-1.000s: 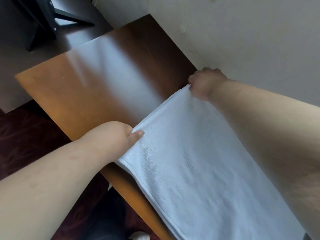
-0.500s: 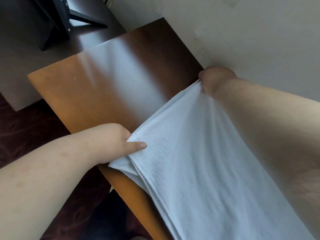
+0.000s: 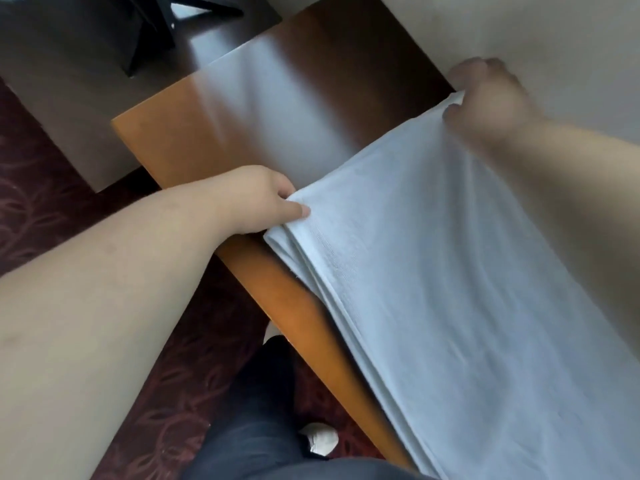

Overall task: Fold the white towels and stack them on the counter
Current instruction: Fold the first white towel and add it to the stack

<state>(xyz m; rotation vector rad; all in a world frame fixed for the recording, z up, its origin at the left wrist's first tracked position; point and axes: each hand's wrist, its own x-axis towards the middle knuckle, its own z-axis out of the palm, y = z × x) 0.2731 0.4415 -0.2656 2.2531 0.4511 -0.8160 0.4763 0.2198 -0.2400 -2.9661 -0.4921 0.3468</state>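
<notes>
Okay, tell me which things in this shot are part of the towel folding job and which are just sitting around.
Part of the job:
white towel, lifted at its far end
left hand, pinching one far corner
right hand, gripping the other corner, blurred
wooden counter

Just around:
black stand on the dark surface beyond the counter
patterned red carpet

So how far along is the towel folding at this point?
Early on. Done: nothing folded or stacked shows on the bare part of the wooden counter. In hand: the left hand pinches the near corner of the white towel and the blurred right hand grips the far corner, its end raised off the wood. Left: finishing this fold and stacking it; other towels are not in view.
</notes>
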